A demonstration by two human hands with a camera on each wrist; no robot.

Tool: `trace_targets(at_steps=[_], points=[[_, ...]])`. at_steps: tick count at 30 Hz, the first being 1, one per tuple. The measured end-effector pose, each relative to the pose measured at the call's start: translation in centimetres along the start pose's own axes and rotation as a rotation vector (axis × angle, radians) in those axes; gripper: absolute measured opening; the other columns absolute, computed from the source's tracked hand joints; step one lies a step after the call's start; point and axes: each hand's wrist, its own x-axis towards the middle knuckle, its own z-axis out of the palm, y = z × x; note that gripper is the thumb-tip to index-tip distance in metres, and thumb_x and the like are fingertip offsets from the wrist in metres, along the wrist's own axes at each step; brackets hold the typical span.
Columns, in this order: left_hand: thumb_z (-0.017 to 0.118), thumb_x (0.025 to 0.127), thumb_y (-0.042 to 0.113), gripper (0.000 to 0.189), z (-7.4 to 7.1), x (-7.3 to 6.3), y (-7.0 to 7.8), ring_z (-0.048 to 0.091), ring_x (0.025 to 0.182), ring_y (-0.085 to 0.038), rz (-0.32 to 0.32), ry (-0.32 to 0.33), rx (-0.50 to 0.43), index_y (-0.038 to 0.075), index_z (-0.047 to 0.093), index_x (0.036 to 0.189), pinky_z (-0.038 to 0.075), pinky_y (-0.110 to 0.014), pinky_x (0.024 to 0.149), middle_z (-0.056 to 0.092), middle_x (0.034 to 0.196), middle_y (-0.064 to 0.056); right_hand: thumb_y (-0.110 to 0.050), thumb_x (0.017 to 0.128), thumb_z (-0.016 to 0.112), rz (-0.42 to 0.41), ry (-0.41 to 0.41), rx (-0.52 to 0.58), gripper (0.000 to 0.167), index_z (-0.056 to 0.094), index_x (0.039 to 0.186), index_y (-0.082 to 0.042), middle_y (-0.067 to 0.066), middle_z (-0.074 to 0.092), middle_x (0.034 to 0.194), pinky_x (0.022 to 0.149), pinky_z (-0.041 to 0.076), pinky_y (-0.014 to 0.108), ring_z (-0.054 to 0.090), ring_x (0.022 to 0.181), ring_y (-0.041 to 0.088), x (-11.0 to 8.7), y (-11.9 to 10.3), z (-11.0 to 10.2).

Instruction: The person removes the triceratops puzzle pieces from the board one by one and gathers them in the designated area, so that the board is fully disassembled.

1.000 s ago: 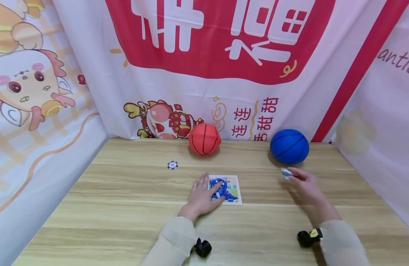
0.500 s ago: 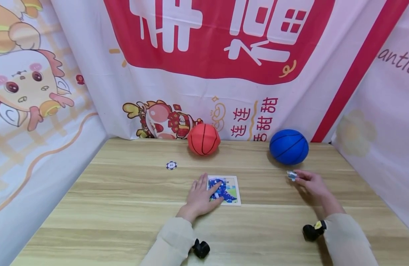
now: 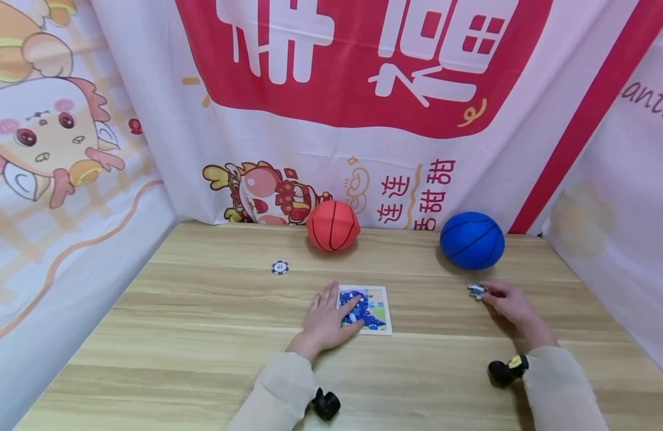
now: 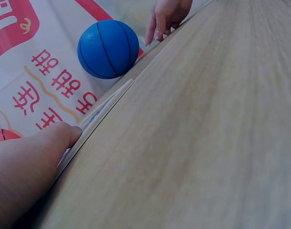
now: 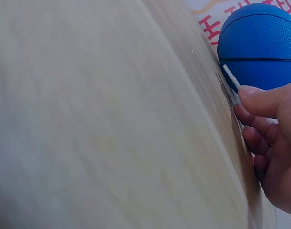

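A framed jigsaw puzzle [image 3: 375,314] with a blue dinosaur picture lies flat on the table. My left hand [image 3: 324,320] rests over its left side, fingers spread and straight; part of the picture is hidden beneath them. In the left wrist view, the left thumb [image 4: 69,136] touches the puzzle's edge. To the right, my right hand [image 3: 509,305] pinches a small puzzle piece [image 3: 475,291] between thumb and fingers, just in front of the blue ball. The right wrist view shows this thin piece [image 5: 231,76] edge-on, tilted up from the tabletop.
A blue basketball [image 3: 472,240] sits at the back right and a red basketball [image 3: 333,226] at the back centre. A round chip [image 3: 279,267] lies on the wooden table [image 3: 175,353], left of the puzzle. Printed curtains [image 3: 331,143] hang behind and on both sides.
My right hand has shifted slightly right and toward me, still pinching the puzzle piece, whose tilt has changed. The left hand has stayed on the puzzle.
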Motion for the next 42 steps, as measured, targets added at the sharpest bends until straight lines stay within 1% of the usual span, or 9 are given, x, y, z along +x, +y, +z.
trace_targets(at_steps=[6, 13, 18, 26, 31, 36, 38, 40, 42], points=[[0.032, 0.083, 0.060, 0.062, 0.1, 0.1, -0.1, -0.002, 0.128, -0.029, 0.002, 0.002, 0.000, 0.028, 0.028, 0.136, 0.002, -0.046, 0.100, 0.002, 0.142, -0.018, -0.007, 0.083, 0.056, -0.046, 0.012, -0.016, 0.030, 0.053, 0.109, 0.009, 0.014, 0.053, 0.083, 0.051, 0.040, 0.025, 0.045, 0.070, 0.021, 0.2, 0.5, 0.6], [0.032, 0.082, 0.060, 0.062, 0.2, 0.1, 0.0, -0.003, 0.128, -0.028, -0.006, 0.000, 0.001, 0.030, 0.027, 0.136, 0.001, -0.045, 0.100, 0.001, 0.142, -0.017, -0.004, 0.082, 0.056, -0.054, 0.019, -0.066, 0.030, 0.054, 0.110, 0.008, 0.014, 0.054, 0.086, 0.059, 0.038, 0.027, 0.045, 0.074, 0.023, 0.2, 0.3, 0.7], [0.030, 0.082, 0.062, 0.062, 0.4, 0.2, -0.1, -0.004, 0.128, -0.028, -0.007, 0.003, 0.012, 0.031, 0.026, 0.136, 0.001, -0.045, 0.100, 0.000, 0.142, -0.016, -0.003, 0.082, 0.054, -0.052, 0.011, -0.054, 0.031, 0.052, 0.111, 0.010, 0.014, 0.054, 0.084, 0.058, 0.038, 0.026, 0.045, 0.074, 0.022, 0.2, 0.1, 0.8], [0.029, 0.082, 0.062, 0.062, 0.6, 0.2, -0.2, -0.005, 0.128, -0.027, -0.012, -0.001, 0.006, 0.031, 0.026, 0.136, 0.000, -0.045, 0.100, -0.001, 0.142, -0.015, -0.010, 0.084, 0.055, -0.016, -0.003, -0.079, 0.037, 0.050, 0.116, 0.007, 0.016, 0.052, 0.089, 0.062, 0.035, 0.030, 0.043, 0.077, 0.025, 0.2, 0.1, 0.7], [0.030, 0.082, 0.062, 0.062, 0.5, 0.3, -0.1, -0.004, 0.128, -0.028, -0.006, 0.004, 0.001, 0.031, 0.026, 0.136, 0.000, -0.045, 0.100, 0.000, 0.142, -0.015, -0.014, 0.085, 0.054, 0.023, -0.020, -0.039, 0.040, 0.047, 0.120, 0.005, 0.015, 0.049, 0.089, 0.061, 0.036, 0.029, 0.042, 0.079, 0.026, 0.1, -0.1, 0.5], [0.031, 0.082, 0.061, 0.062, 0.4, 0.2, 0.0, -0.003, 0.128, -0.029, -0.002, 0.009, -0.005, 0.030, 0.027, 0.135, 0.001, -0.046, 0.100, 0.001, 0.142, -0.016, -0.016, 0.086, 0.053, 0.067, -0.032, 0.039, 0.044, 0.043, 0.124, 0.003, 0.015, 0.046, 0.088, 0.055, 0.039, 0.027, 0.042, 0.071, 0.023, -0.6, -0.9, 0.1], [0.031, 0.083, 0.061, 0.061, 0.4, 0.1, 0.0, -0.003, 0.128, -0.029, -0.001, 0.013, -0.004, 0.030, 0.027, 0.135, 0.001, -0.046, 0.100, 0.001, 0.142, -0.016, -0.017, 0.087, 0.052, 0.075, -0.031, 0.068, 0.045, 0.040, 0.126, 0.003, 0.015, 0.046, 0.090, 0.055, 0.039, 0.028, 0.042, 0.071, 0.023, -0.9, -1.5, -0.1], [0.031, 0.083, 0.060, 0.061, 0.3, 0.1, 0.0, -0.003, 0.128, -0.028, -0.001, 0.015, -0.005, 0.030, 0.027, 0.135, 0.001, -0.045, 0.100, 0.001, 0.142, -0.016, -0.019, 0.088, 0.051, 0.067, -0.018, 0.074, 0.045, 0.041, 0.126, 0.002, 0.016, 0.047, 0.091, 0.055, 0.040, 0.028, 0.043, 0.072, 0.023, -1.2, -2.2, -0.2], [0.031, 0.083, 0.061, 0.061, 0.3, 0.1, -0.1, -0.003, 0.128, -0.028, -0.003, 0.016, -0.004, 0.030, 0.027, 0.136, 0.001, -0.045, 0.100, 0.000, 0.142, -0.016, -0.022, 0.088, 0.051, 0.029, -0.003, 0.046, 0.045, 0.042, 0.125, 0.002, 0.016, 0.049, 0.094, 0.059, 0.039, 0.028, 0.042, 0.077, 0.024, -1.3, -2.9, -0.2]])
